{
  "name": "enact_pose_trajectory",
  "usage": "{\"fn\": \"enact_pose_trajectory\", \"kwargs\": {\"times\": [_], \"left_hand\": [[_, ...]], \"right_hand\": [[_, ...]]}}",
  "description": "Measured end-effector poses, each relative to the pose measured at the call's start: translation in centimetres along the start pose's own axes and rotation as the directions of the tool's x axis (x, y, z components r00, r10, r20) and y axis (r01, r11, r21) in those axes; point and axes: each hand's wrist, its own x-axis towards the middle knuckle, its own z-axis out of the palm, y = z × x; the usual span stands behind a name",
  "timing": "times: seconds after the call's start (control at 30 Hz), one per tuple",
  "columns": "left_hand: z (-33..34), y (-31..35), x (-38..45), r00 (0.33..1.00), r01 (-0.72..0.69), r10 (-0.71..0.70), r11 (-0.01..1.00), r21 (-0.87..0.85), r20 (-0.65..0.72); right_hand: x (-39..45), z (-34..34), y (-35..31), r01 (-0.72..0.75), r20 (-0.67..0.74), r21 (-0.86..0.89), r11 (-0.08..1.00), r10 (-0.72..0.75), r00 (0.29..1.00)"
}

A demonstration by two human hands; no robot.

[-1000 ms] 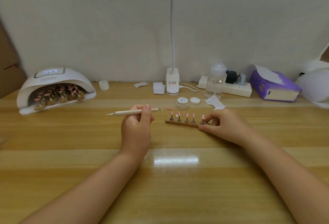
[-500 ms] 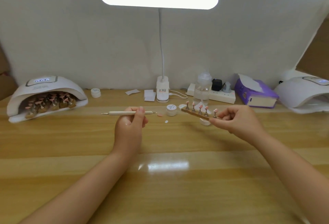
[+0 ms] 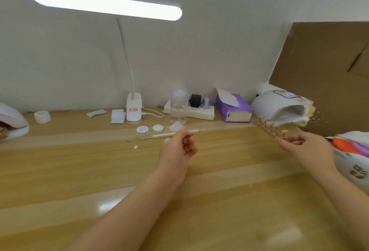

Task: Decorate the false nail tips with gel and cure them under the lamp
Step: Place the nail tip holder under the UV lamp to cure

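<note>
Right now the right hand [image 3: 305,149] pinches the near end of the wooden strip [image 3: 268,130], which carries the row of false nail tips [image 3: 267,124] on their little stands and juts out away from the fingers toward the open mouth of the white curing lamp [image 3: 279,107], just beyond the strip's far end. The left hand [image 3: 179,147], well apart from the right, grips a dotting tool [image 3: 175,134] that lies level, its metal tip pointing toward the right hand. To my eye the strip is about to go under the lamp. It wants holding flat, so no stand tips over, and sliding straight in without brushing the lamp's rim against wet gel.
</note>
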Motion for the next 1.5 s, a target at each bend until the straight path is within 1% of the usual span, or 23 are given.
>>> {"fn": "enact_pose_trajectory", "kwargs": {"times": [0.07, 0.1, 0.13, 0.17, 0.2, 0.23, 0.27, 0.37, 0.43, 0.57, 0.7, 0.87, 0.97, 1.13, 1.27, 1.5], "left_hand": [[2.1, -1.1, 0.8, 0.999, 0.044, -0.043, 0.996, -0.074, 0.020], [2.8, -1.6, 1.1, 0.999, 0.032, -0.031, 0.997, -0.069, 0.012], [3.2, -2.1, 1.4, 1.000, -0.003, 0.003, 1.000, -0.029, -0.004], [3.2, -2.5, 1.5, 0.998, -0.059, 0.060, 0.996, 0.061, -0.017], [3.1, -3.0, 1.5, 0.991, -0.127, 0.131, 0.973, 0.191, -0.007], [2.8, -3.3, 1.4, 0.980, -0.196, 0.195, 0.925, 0.325, 0.035], [2.5, -3.6, 1.2, 0.966, -0.258, 0.243, 0.870, 0.420, 0.090], [2.1, -4.0, 0.9, 0.931, -0.365, 0.295, 0.771, 0.522, 0.214], [2.0, -4.2, 0.9, 0.919, -0.394, 0.315, 0.717, 0.575, 0.237], [1.7, -4.4, 1.5, 0.917, -0.391, 0.347, 0.697, 0.601, 0.195], [1.5, -4.3, 2.5, 0.908, -0.397, 0.395, 0.710, 0.582, 0.138], [1.5, -4.5, 2.7, 0.900, -0.413, 0.407, 0.687, 0.597, 0.155], [1.4, -4.6, 2.8, 0.899, -0.409, 0.417, 0.687, 0.601, 0.135], [1.4, -4.6, 2.9, 0.905, -0.392, 0.412, 0.704, 0.593, 0.108], [1.4, -4.5, 2.6, 0.907, -0.386, 0.408, 0.705, 0.596, 0.105], [1.5, -4.2, 2.5, 0.908, -0.373, 0.415, 0.734, 0.568, 0.060]], "right_hand": [[1.0, -0.4, 1.3, -0.040, -0.038, -0.034, 0.999, 0.039, 0.999], [1.4, -0.4, 1.9, -0.059, -0.051, -0.049, 0.997, 0.056, 0.997], [1.9, -0.3, 2.3, -0.074, -0.061, -0.065, 0.995, 0.070, 0.996], [2.3, 0.0, 2.7, -0.086, -0.068, -0.080, 0.993, 0.081, 0.994], [2.8, 0.2, 3.1, -0.097, -0.076, -0.090, 0.991, 0.090, 0.993], [3.4, 0.6, 3.4, -0.111, -0.087, -0.096, 0.989, 0.103, 0.991], [4.0, 0.9, 3.6, -0.128, -0.100, -0.101, 0.987, 0.118, 0.988], [5.7, 2.0, 4.3, -0.200, -0.128, -0.104, 0.974, 0.187, 0.974], [6.8, 2.7, 4.7, -0.252, -0.127, -0.113, 0.961, 0.238, 0.963], [8.7, 3.9, 5.4, -0.322, -0.138, -0.078, 0.943, 0.310, 0.941], [10.3, 5.0, 5.6, -0.368, -0.142, -0.055, 0.928, 0.357, 0.923], [12.0, 5.7, 6.0, -0.408, -0.156, -0.048, 0.912, 0.396, 0.905], [12.6, 6.0, 6.3, -0.419, -0.158, -0.070, 0.905, 0.405, 0.901], [12.7, 6.0, 6.9, -0.344, -0.201, -0.105, 0.933, 0.319, 0.926], [13.0, 5.8, 7.3, -0.316, -0.228, -0.109, 0.943, 0.285, 0.931], [13.8, 5.6, 8.0, -0.210, -0.194, -0.285, 0.935, 0.158, 0.968]]}}
